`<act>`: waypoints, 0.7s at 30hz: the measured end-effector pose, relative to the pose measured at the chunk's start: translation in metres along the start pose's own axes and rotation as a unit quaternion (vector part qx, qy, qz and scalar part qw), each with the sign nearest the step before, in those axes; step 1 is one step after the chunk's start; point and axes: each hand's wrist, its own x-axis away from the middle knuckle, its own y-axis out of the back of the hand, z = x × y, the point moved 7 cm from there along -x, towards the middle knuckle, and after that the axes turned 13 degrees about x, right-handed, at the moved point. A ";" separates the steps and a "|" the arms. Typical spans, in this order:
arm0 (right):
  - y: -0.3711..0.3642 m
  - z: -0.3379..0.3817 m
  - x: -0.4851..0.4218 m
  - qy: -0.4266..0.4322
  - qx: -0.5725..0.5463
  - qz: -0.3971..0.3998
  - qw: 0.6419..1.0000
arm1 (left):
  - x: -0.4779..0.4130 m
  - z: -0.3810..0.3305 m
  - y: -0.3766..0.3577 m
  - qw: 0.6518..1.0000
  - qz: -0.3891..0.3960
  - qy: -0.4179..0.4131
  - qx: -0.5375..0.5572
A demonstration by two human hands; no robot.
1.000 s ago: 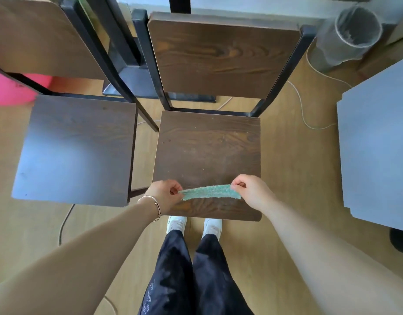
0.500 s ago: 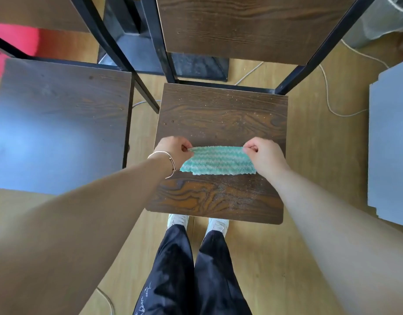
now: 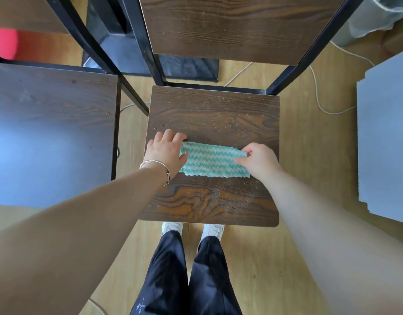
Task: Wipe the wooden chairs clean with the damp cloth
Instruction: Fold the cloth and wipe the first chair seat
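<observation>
- You are standing on a pale wooden floor, looking down from the head camera at two dark wooden chairs side by side. A grey board is lying to the right and a thin cord is trailing behind.
- You are laying the cloth flat across the middle of the nearer chair seat. I judge this to be the set-up just before the first wipe of this seat.
- Your left hand is resting on the cloth's left end with its fingers spread and nearly straight, gripping nothing.
- Your right hand is pinching the cloth's upper right corner between thumb and fingers.
- The cloth is showing green and white wavy stripes and a fuzzy nap, and it is folded into a long strip.
- Pale grit is dusting the seat, thickest along the front.
- Next, you are probably needing a flat palm and firm, overlapping strokes that gather the grit instead of scattering it.
- The other seat is waiting at the left.
</observation>
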 end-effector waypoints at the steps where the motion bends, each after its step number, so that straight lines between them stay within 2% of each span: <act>1: -0.002 -0.001 0.002 -0.004 0.005 0.011 1.000 | 0.002 0.000 0.003 1.000 -0.012 -0.007 -0.021; 3: -0.005 -0.002 0.007 -0.006 -0.001 0.024 1.000 | 0.005 0.001 0.006 0.998 -0.027 -0.016 -0.052; 11: 0.000 -0.004 0.024 -0.001 -0.095 -0.049 0.994 | 0.015 0.004 0.018 0.989 -0.084 -0.058 -0.103; 21: -0.016 0.043 0.039 0.011 -0.206 -0.059 0.977 | 0.021 0.033 0.029 0.989 -0.103 -0.016 -0.103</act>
